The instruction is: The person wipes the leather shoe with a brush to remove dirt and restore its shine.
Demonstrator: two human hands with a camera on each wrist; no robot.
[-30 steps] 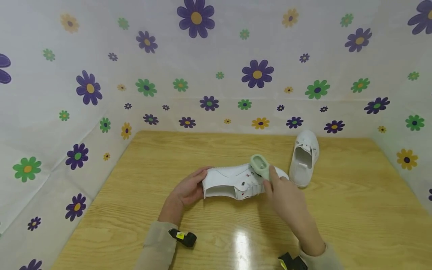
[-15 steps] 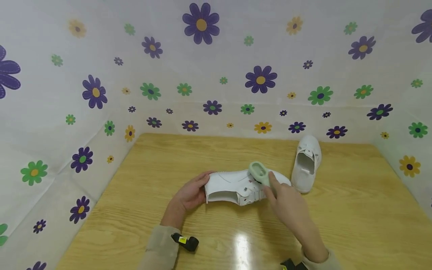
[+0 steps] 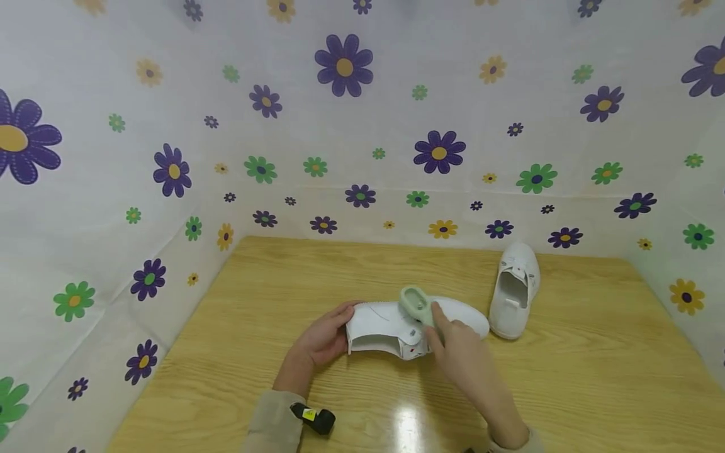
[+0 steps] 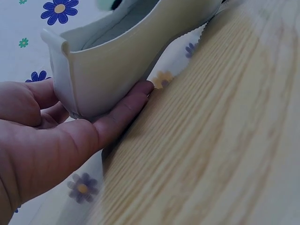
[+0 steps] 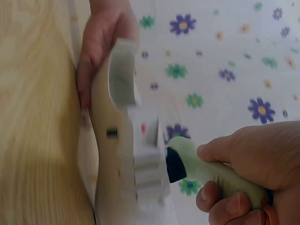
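Observation:
A white shoe [image 3: 368,319] is tilted on its side over the table, its opening facing the person and its toe to the right. My left hand [image 3: 325,336] holds it by the heel; in the left wrist view, fingers [image 4: 129,105] lie under the heel and along its side. My right hand [image 3: 467,358] grips a pale green brush [image 3: 416,303], index finger stretched along the handle. Dark bristles [image 5: 175,165] show in the right wrist view, against or very near the upper beside the lace area. The brush head covers part of the upper in the head view.
A second white shoe [image 3: 512,299] stands upright on the wooden table [image 3: 595,352], right of the held one and close to its toe. Flower-patterned white sheeting [image 3: 391,126] walls the table at the back and both sides.
The brush in my right hand has moved left along the shoe's upper, away from the toe. My left hand keeps its hold on the heel. The whole head view has shifted, so everything appears lower.

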